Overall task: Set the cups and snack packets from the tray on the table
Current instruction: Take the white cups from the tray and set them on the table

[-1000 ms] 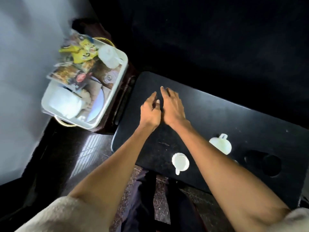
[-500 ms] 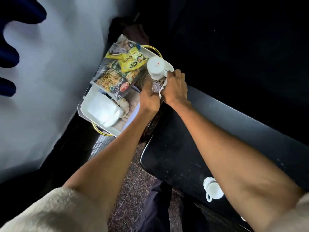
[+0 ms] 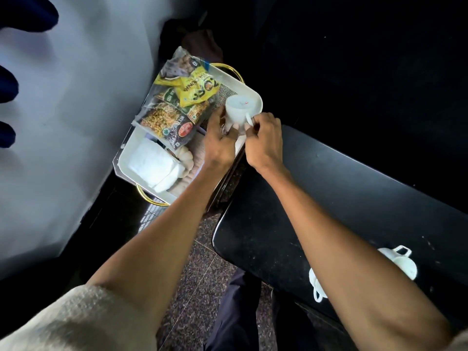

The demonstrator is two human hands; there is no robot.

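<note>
A white tray (image 3: 125, 158) with gold handles stands left of the black table (image 3: 354, 198). Several snack packets (image 3: 177, 105) lie piled at its far end. At the tray's far right corner is an upside-down white cup (image 3: 238, 107). My right hand (image 3: 266, 140) pinches its handle, and my left hand (image 3: 220, 145) holds its side between thumb and fingers. Two more white cups stand on the table near its front edge: one (image 3: 402, 264) to the right of my right forearm, the other (image 3: 315, 282) partly hidden behind it.
A folded white cloth (image 3: 154, 165) and a small pale pumpkin-shaped object (image 3: 186, 158) lie in the tray's near end. A pale wall (image 3: 76, 110) rises to the left. Speckled stone floor (image 3: 202, 262) shows between tray stand and table. The far side is dark.
Both hands left the table top, reached left to the tray and took hold of the upturned white cup. The view swung left with them.
</note>
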